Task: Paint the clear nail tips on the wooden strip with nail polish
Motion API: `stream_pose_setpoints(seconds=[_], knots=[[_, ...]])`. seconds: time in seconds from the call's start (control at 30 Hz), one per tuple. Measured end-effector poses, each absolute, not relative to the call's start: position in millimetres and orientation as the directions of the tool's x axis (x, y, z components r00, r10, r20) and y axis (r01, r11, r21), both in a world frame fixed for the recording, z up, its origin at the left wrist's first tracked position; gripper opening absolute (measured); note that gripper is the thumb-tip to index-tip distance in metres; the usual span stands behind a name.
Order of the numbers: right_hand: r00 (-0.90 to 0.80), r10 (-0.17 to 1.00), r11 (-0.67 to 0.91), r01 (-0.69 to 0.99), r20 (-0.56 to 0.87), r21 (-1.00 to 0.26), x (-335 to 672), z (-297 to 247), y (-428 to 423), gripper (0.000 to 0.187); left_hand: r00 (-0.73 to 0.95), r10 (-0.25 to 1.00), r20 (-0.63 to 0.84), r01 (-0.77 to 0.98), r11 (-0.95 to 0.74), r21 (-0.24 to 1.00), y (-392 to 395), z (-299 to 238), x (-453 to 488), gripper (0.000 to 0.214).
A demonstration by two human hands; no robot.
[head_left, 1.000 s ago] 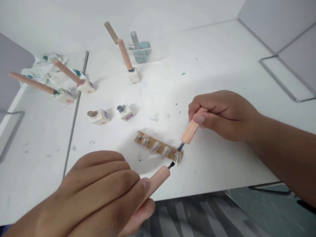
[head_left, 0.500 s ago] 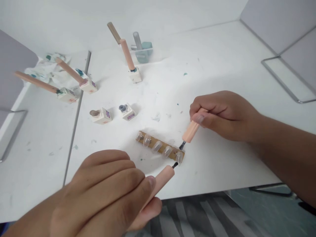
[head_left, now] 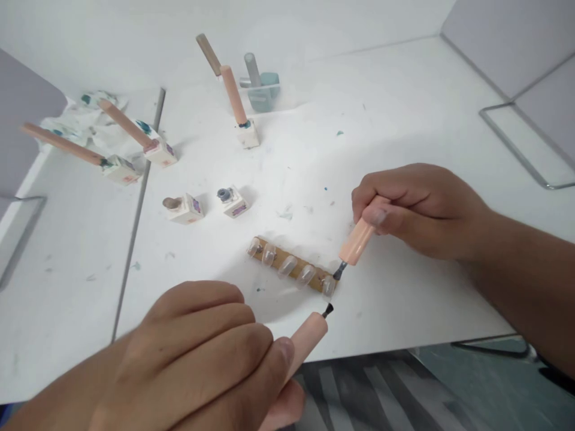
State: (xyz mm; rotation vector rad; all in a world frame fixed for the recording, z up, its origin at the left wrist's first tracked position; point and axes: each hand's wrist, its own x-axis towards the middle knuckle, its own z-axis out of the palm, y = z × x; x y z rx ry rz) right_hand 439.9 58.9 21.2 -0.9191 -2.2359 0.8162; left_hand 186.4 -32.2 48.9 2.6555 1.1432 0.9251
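A brown strip (head_left: 291, 267) bearing several clear false nails lies on the white table (head_left: 404, 108). My right hand (head_left: 413, 206) is closed round a peach brush handle (head_left: 357, 242); its dark brush tip touches the strip's right end by the last nail (head_left: 329, 286). My left hand (head_left: 202, 353), low and near the camera, is closed round a second peach brush handle (head_left: 309, 336) whose dark tip hangs just below that same nail, clear of it.
Two open small white polish bottles (head_left: 185, 209) (head_left: 233, 202) stand left of the strip. Three capped bottles with long peach handles (head_left: 242, 123) (head_left: 150, 146) (head_left: 112, 167) and a teal bottle (head_left: 263, 90) stand farther back. Crumpled stained tissue (head_left: 76, 126) lies far left. Table edge runs close below.
My left hand's brush has drawn back down and right, off the last nail. My right hand's brush has shifted slightly right and down onto the strip's end.
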Motion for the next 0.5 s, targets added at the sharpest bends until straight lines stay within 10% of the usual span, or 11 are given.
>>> stream_pose_setpoints(seconds=[0.5], knots=[[-0.660,0.700,0.612,0.359,0.272,-0.705,437.7,18.7,58.7,0.027,0.362,0.811,0.459,0.660,-0.571,0.489,-35.7,47.1,183.0,0.016]])
